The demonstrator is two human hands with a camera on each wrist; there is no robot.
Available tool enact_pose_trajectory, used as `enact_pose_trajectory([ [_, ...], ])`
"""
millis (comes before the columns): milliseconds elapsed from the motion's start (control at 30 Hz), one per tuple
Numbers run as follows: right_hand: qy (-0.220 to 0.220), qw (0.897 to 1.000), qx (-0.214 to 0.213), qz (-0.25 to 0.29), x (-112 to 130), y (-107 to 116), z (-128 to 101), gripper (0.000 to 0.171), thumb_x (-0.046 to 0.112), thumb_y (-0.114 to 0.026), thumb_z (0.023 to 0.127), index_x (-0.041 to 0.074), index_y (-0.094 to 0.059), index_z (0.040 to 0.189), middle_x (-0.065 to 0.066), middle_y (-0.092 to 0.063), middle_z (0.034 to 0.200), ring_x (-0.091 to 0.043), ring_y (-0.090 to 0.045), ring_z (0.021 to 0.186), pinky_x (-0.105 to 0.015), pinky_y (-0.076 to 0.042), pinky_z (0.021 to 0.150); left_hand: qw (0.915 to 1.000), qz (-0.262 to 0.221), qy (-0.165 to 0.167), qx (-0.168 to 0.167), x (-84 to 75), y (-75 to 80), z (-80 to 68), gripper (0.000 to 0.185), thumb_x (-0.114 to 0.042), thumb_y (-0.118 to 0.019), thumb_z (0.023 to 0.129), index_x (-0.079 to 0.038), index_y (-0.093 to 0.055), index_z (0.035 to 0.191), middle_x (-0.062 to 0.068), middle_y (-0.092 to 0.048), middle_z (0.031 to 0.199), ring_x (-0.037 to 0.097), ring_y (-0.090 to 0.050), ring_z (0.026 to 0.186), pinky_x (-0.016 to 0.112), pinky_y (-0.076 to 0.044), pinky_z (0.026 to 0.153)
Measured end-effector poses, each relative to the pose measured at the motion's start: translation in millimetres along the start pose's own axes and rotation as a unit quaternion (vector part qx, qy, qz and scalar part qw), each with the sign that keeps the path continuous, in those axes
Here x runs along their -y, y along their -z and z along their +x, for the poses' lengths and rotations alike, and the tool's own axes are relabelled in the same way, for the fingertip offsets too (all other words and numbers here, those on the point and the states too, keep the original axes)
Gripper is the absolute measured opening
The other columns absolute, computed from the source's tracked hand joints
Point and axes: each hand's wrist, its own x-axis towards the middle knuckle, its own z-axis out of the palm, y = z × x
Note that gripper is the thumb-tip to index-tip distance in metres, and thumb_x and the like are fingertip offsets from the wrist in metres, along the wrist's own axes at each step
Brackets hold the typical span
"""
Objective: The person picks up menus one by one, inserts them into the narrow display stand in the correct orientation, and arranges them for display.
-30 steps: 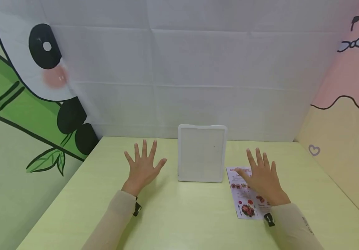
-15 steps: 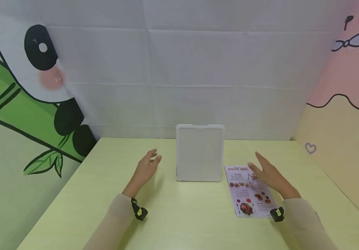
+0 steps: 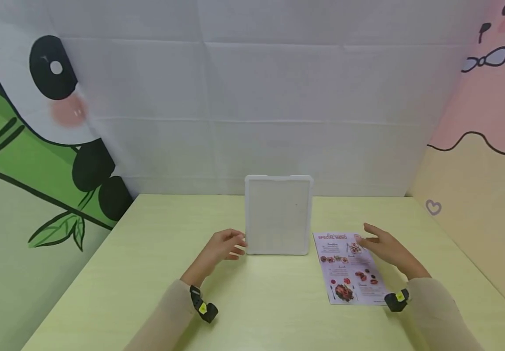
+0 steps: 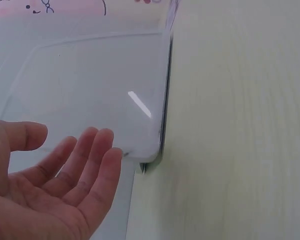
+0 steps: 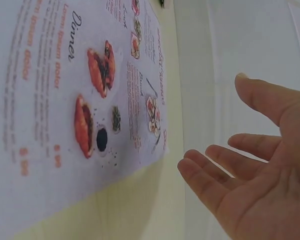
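**Soft, even light; wrist views blurred up close**

The head view is bright and evenly lit, with no hard shadows. Only faint, soft-edged shade lies on the table (image 3: 278, 302) under the left hand (image 3: 221, 248) and beneath the right hand (image 3: 386, 248). The backdrop looks slightly washed out, and its fold lines bow a little towards the edges of the frame.

In the left wrist view, a short white streak of glare sits on the clear stand (image 4: 90, 90) just beyond the fingertips (image 4: 105, 145), and the near palm is soft. In the right wrist view, the menu (image 5: 65, 100) beside the hand is blurred, its small print unreadable, and the colours look pale.
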Motion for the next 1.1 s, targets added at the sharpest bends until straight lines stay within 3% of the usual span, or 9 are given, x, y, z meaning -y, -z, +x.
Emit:
enact_pose_trajectory([
  [233,-0.002,1.0,0.029,0.004,-6,4,0,0.088,0.039,-0.06,0.093,-0.004,-0.01,0.152,-0.033,-0.015,0.153,-0.053,-0.02,0.139,-0.067,-0.027,0.106,0.9922,-0.012,-0.011,0.124,-4.6,-37.4,0.3,0.042,-0.024,-0.051,0.099,0.0,-0.051,0.134,0.017,-0.065,0.121,0.025,-0.068,0.101,0.039,-0.055,0.089],
  [333,0.002,0.999,0.041,0.006,-9,4,1,0.091,0.038,-0.063,0.091,-0.005,-0.01,0.151,-0.034,-0.013,0.153,-0.053,-0.017,0.139,-0.067,-0.023,0.108,0.9888,-0.018,-0.014,0.147,-8.2,-52.9,0.9,0.044,-0.025,-0.05,0.099,0.0,-0.049,0.136,0.017,-0.063,0.125,0.027,-0.066,0.106,0.04,-0.053,0.093],
  [600,0.022,0.999,0.049,0.006,-17,3,4,0.09,0.033,-0.067,0.089,-0.006,-0.014,0.15,-0.034,-0.017,0.152,-0.053,-0.02,0.138,-0.067,-0.025,0.107,0.9848,-0.018,-0.018,0.172,-16.3,-95.1,5.1,0.046,-0.025,-0.056,0.098,-0.003,-0.05,0.138,0.017,-0.061,0.129,0.03,-0.062,0.113,0.042,-0.051,0.096],
  [833,0.018,0.998,0.055,-0.011,-20,2,5,0.089,0.033,-0.068,0.088,-0.004,-0.017,0.151,-0.034,-0.024,0.15,-0.054,-0.027,0.135,-0.068,-0.03,0.103,0.9809,0.072,-0.056,0.172,-25.5,-131.8,9.5,0.047,-0.026,-0.058,0.096,-0.01,-0.05,0.14,0.012,-0.058,0.135,0.028,-0.057,0.122,0.043,-0.049,0.098],
  [1100,0.017,0.998,0.046,-0.041,-22,4,5,0.084,0.033,-0.068,0.088,-0.003,-0.024,0.149,-0.038,-0.031,0.145,-0.057,-0.032,0.131,-0.068,-0.034,0.1,0.9732,0.136,-0.09,0.162,-28.4,-163.0,19.0,0.049,-0.024,-0.058,0.094,-0.01,-0.049,0.141,0.011,-0.052,0.141,0.035,-0.05,0.127,0.046,-0.047,0.099],
])
